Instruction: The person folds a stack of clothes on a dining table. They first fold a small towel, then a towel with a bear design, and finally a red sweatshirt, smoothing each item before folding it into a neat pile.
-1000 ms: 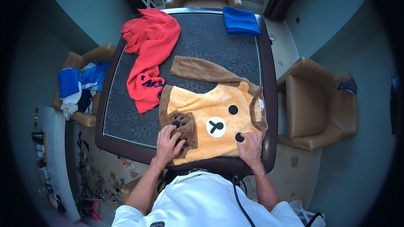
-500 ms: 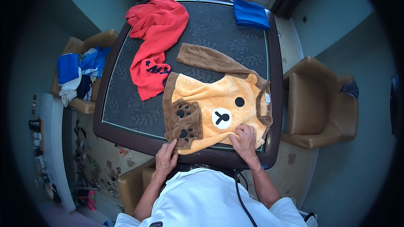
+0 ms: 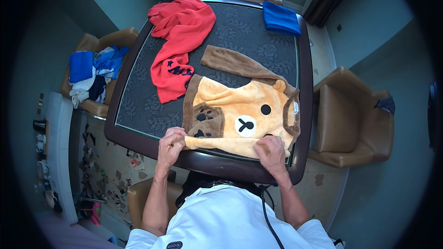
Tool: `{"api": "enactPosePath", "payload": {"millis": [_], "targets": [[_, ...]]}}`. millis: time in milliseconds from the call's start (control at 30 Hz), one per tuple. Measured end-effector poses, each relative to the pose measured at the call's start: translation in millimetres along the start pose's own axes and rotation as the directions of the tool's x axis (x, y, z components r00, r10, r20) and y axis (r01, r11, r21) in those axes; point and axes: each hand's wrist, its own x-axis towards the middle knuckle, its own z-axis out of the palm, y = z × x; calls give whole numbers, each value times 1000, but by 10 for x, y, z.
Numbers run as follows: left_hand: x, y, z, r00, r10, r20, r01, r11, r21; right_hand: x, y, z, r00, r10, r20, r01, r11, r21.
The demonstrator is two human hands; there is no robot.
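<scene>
A fuzzy tan and brown pullover (image 3: 230, 99) with a bear face lies spread on the table, its neck opening toward the right. One brown sleeve stretches out on the far side; the other sleeve is not visible. Along the near side, a tan strip is folded over the body, partly covering the lower paw print and one eye. At the hem end of that strip, my left hand (image 3: 170, 147) pinches the cloth. My right hand (image 3: 273, 155) grips the same folded strip nearer the neck, with its fingers closed.
Beyond the pullover lies a crumpled red garment (image 3: 184, 23). A folded blue cloth (image 3: 281, 18) rests at the table's far right corner. The table (image 3: 138, 106) has a raised dark rim. Armchairs stand around it; the left one holds a clothes pile (image 3: 94, 76).
My left hand has lifted the hem's near corner and moved up and left with it. The pullover's near side is now folded inward, over part of the paw pocket.
</scene>
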Motion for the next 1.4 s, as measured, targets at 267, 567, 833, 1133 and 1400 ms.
{"api": "enactPosePath", "payload": {"millis": [267,567,833,1133,1400], "targets": [[-585,7,39,946,-95,311,-29,928,371,-308,136,40,987,-150,62,155,985,-79],[666,286,525,971,236,48,-236,891,387,640,-193,239,994,-105,34,104,993,50],[1667,-507,720,944,296,145,-325,760,563,1448,157,688,982,-186,-22,186,982,32],[2022,-988,539,967,101,235,-222,790,571,2000,583,715,983,12,182,17,987,-158],[1730,-823,132,998,-10,-60,44,802,596,2065,590,524,984,51,171,-36,995,-92]]}}
